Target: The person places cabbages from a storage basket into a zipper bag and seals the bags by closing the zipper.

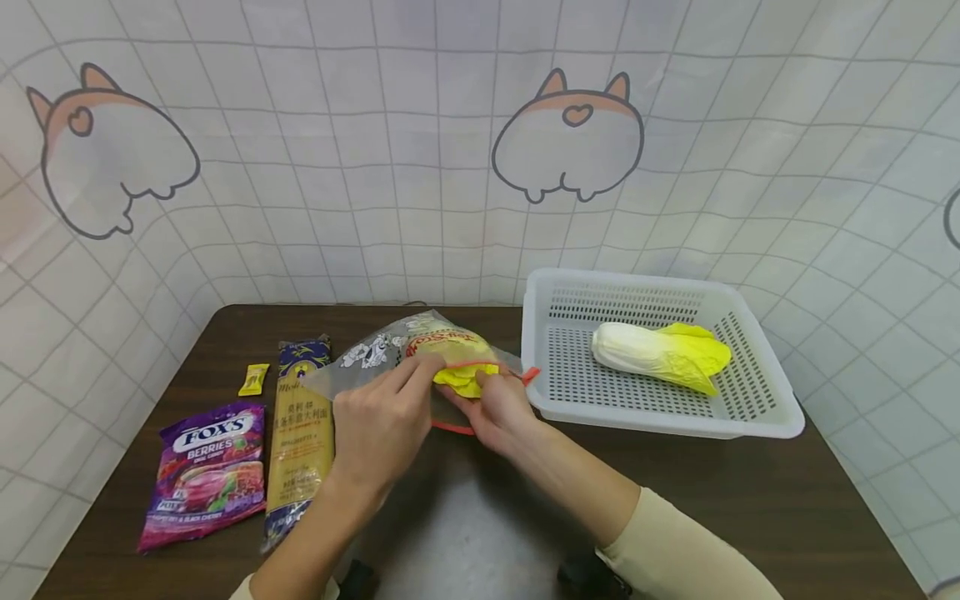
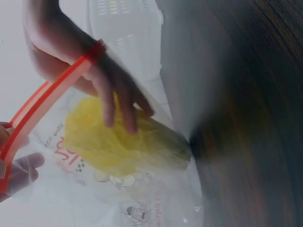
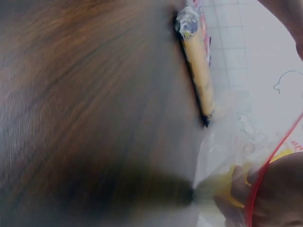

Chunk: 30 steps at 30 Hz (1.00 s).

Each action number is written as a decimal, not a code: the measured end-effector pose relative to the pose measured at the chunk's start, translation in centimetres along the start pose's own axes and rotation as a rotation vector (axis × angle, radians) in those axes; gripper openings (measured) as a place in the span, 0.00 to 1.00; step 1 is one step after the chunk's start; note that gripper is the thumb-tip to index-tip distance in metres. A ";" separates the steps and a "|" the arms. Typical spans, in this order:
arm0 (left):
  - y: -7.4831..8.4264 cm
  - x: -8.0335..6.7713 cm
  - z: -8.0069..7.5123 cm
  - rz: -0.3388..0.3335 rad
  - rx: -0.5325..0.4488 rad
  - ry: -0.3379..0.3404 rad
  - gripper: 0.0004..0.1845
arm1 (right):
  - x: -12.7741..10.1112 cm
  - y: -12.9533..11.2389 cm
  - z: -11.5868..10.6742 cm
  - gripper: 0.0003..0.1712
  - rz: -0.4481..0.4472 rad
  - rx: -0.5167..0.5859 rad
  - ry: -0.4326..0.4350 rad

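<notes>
A clear plastic bag (image 1: 367,354) with printed drawings and a red-edged opening lies at the table's middle. My left hand (image 1: 386,417) grips the bag by its opening; in the left wrist view, fingertips (image 2: 29,165) show at the red edge (image 2: 52,101). Through that opening reaches my right hand (image 1: 498,408), its fingers around a yellow, crinkled, leafy-looking thing (image 1: 467,380). The left wrist view shows this yellow thing (image 2: 102,137) inside the bag, with the right hand (image 2: 102,71) over it. Its far end is blurred behind the plastic.
Right of the bag stands a white perforated basket (image 1: 543,400) holding a white-and-yellow napa cabbage (image 1: 660,354). At the left lie a spaghetti pack (image 1: 300,433), a purple Fox's candy bag (image 1: 210,475) and a small yellow wrapped candy (image 1: 254,379). A tile-patterned curtain (image 1: 375,208) hangs behind the table.
</notes>
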State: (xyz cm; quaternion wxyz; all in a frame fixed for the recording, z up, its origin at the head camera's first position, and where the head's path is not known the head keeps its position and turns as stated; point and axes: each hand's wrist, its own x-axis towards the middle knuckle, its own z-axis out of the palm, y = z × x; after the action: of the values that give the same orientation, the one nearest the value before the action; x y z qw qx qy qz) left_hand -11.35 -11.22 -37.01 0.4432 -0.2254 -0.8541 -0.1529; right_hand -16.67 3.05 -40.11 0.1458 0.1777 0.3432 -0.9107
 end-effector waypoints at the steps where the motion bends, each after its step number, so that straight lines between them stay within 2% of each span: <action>1: 0.0 0.0 -0.1 -0.006 -0.004 0.007 0.13 | 0.1 0.1 0.0 0.29 0.006 0.025 0.001; 6: -0.1 0.0 -0.2 -0.031 0.002 0.027 0.13 | -0.2 0.2 -0.1 0.30 0.114 0.126 -0.038; 9: -0.3 0.1 -0.2 -0.037 0.012 0.026 0.12 | -0.8 0.1 -0.1 0.31 0.195 0.111 -0.059; 15: -0.8 0.1 0.1 -0.029 0.045 0.004 0.14 | -2.1 -0.2 -0.2 0.34 0.201 -0.074 -0.085; 21: -0.9 0.2 0.2 -0.034 0.042 -0.023 0.12 | -3.8 -1.0 -0.2 0.35 0.201 -0.173 -0.087; 26: -0.7 0.3 0.3 -0.030 0.042 -0.015 0.11 | -4.8 -1.6 -0.5 0.37 0.151 -0.255 -0.078; 30: -0.5 0.3 0.4 -0.027 0.027 -0.001 0.12 | -5.7 -1.8 -0.7 0.37 0.083 -0.467 -0.080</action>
State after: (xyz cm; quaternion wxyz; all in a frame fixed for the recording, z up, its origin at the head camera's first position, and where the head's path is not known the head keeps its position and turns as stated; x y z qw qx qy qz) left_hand -12.07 -11.42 -37.06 0.4438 -0.2078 -0.8592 -0.1472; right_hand -12.08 5.64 -37.13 0.2338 0.1170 0.5306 -0.8063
